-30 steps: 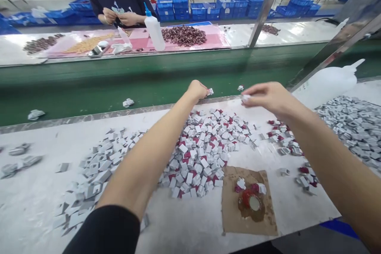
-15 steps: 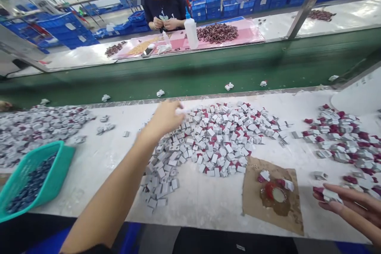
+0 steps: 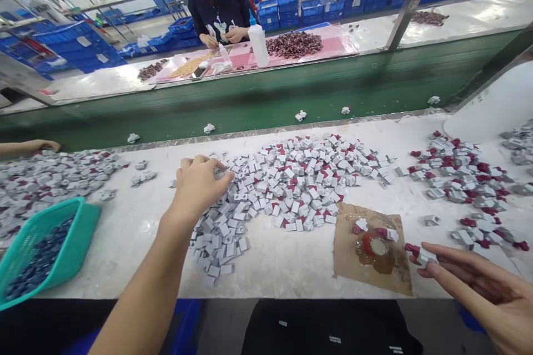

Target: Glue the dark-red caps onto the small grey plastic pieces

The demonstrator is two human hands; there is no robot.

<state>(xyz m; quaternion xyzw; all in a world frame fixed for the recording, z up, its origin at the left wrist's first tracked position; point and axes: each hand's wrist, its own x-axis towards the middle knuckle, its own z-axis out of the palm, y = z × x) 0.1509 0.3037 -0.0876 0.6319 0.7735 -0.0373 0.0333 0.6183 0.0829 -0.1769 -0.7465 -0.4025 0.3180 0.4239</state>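
My left hand [image 3: 200, 183] reaches over the left edge of the middle pile of grey and dark red pieces [image 3: 300, 183]. Its fingers curl down at the pile, and whatever is between the fingertips is too small to make out. At the lower right, my right hand [image 3: 470, 277] pinches a grey and dark red piece [image 3: 425, 255] between thumb and fingers. Just left of it lies a brown cardboard sheet [image 3: 350, 266] with a round red-rimmed thing [image 3: 375, 245] in a wet amber patch and two grey and red pieces at its top.
A teal basket [image 3: 83, 238] of dark blue pieces stands left. More pieces lie at far left and right [image 3: 474, 177]. Another person's hand [image 3: 41, 145] shows at the left edge. Beyond the green belt [image 3: 258, 105], a person [image 3: 225, 5] sits near a white bottle [image 3: 259, 44].
My left hand has come down and left to the pile's edge; the white thing at its fingertips no longer shows. My right hand, still pinching its piece, is nearer the cardboard. Another hand has appeared at left.
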